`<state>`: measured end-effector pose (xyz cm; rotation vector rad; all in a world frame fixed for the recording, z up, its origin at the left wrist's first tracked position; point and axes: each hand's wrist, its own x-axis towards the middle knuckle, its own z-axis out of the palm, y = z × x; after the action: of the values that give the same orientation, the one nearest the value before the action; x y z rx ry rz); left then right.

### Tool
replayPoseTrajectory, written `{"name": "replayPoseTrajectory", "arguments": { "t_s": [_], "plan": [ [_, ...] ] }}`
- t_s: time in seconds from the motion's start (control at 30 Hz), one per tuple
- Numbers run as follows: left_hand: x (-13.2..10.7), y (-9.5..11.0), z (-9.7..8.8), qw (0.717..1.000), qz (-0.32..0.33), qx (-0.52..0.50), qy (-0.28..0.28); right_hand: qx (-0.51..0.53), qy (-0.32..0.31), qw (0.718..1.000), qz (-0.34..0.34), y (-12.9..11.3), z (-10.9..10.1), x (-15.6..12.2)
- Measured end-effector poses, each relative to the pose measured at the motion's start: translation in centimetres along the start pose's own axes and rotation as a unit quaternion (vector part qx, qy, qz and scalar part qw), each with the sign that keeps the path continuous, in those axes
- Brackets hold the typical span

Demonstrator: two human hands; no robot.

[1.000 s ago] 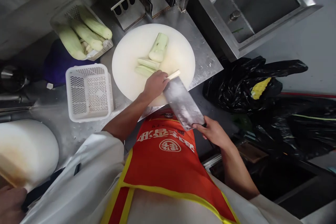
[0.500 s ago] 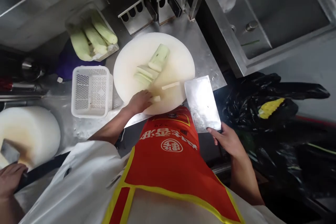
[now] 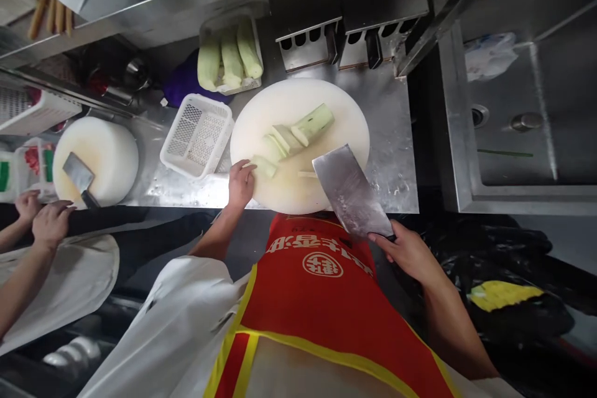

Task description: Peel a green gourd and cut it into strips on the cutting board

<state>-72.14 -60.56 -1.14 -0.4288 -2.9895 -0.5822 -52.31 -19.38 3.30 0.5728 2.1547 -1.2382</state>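
Cleaver diagonal, nose forward-left

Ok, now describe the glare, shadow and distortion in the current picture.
Head view: harsh glare whitens the steel counter beside the round white board; same head view: the cleaver in the right hand has only a dull sheen, and the black bags sink into shadow; also in the head view, the wide lens seems to stretch things towards the edges.

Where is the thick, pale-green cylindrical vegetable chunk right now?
In the head view, the chunk lies slightly right of centre on the round white cutting board, just right of the flat pale-green slices and beyond the held, broad steel cleaver.
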Motion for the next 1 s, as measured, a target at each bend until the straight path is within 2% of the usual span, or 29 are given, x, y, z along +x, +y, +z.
{"name": "replayPoseTrajectory", "arguments": {
  "t_s": [0.07,0.27,0.37,0.5,0.6,0.73,0.8,1.0],
  "plan": [
    [-0.6,0.9,0.3,0.999,-0.03,-0.006,0.017,-0.035,-0.007,0.999,-0.018,0.1,-0.8,0.6],
    [0.0,3.3,1.9,0.996,-0.085,-0.002,-0.018,-0.122,-0.028,0.985,-0.115,-0.8,-2.3,1.8],
    [1.5,2.6,2.4,0.993,-0.115,0.003,-0.002,-0.174,-0.029,0.971,-0.159,-1.5,-2.5,2.0],
    [4.3,0.3,1.8,0.993,-0.115,-0.012,0.017,-0.201,-0.031,0.963,-0.177,-2.0,-2.0,1.8],
    [6.3,-0.7,0.8,0.998,-0.069,-0.005,-0.002,-0.205,-0.031,0.961,-0.184,-2.5,-1.6,1.1],
    [7.9,-0.3,0.3,0.991,0.114,-0.008,-0.075,-0.217,-0.024,0.957,-0.193,-3.4,-1.4,-0.2],
    [8.4,0.3,0.6,0.979,0.173,-0.013,-0.104,-0.221,-0.017,0.957,-0.188,-3.9,-1.5,-0.7],
    [9.4,1.2,2.2,0.979,0.183,0.018,-0.093,-0.25,0.018,0.958,-0.141,-4.5,-2.3,-0.6]
  ]
}}
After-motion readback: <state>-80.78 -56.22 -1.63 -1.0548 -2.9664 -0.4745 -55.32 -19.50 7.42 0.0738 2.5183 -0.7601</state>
